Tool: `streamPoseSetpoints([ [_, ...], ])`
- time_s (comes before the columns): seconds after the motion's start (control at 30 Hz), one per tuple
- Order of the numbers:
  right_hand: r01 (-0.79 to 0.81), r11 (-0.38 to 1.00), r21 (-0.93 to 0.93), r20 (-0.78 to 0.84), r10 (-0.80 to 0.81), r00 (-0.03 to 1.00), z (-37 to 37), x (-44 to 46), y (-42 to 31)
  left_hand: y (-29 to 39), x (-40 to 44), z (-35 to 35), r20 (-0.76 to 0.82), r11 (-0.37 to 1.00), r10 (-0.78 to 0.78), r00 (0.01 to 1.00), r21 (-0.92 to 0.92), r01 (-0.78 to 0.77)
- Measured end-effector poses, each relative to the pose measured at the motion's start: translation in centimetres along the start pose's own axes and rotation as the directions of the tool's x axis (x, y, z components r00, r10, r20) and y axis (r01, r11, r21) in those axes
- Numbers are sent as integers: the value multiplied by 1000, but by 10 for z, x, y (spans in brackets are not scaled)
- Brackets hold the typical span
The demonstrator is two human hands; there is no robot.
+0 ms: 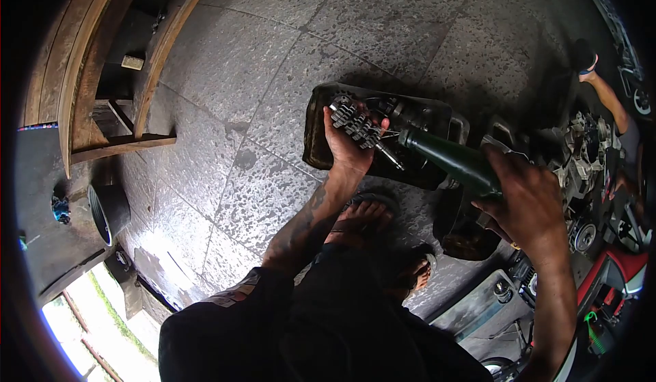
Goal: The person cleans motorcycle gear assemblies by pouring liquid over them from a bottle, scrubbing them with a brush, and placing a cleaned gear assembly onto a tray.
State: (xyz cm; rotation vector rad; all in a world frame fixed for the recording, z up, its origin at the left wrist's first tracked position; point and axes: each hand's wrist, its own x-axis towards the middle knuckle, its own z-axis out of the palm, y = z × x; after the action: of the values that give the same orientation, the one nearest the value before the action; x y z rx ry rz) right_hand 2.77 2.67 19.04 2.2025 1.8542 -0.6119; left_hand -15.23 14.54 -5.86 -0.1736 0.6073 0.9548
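My left hand point(347, 148) is closed around a gear shaft point(357, 126), a metal shaft with several toothed gears along it, its thin end pointing down and to the right. In my right hand point(525, 201) is a dark green glass bottle point(451, 156), tilted so that its mouth is close beside the gears. Thin pale streaks show between the bottle's mouth and the shaft; whether they are liquid I cannot make out. Below both hands sits a dark, oily pan cut from a container point(316, 139), with metal parts point(403, 112) lying in it.
A second dark container point(471, 242) stands right of my feet. Engine parts point(588, 143) crowd the right side, where another person's arm or leg point(608, 98) shows. A wooden frame point(102, 108) and a dark bucket point(109, 214) are at the left. A metal tray point(471, 307) lies lower right.
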Motion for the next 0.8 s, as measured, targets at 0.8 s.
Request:
streamPoseSetpoints([
  [0.8,46,994,-100,-84,-55,995,13,-4,5,-2,-4,3,16,998,19,1000,65,-20],
])
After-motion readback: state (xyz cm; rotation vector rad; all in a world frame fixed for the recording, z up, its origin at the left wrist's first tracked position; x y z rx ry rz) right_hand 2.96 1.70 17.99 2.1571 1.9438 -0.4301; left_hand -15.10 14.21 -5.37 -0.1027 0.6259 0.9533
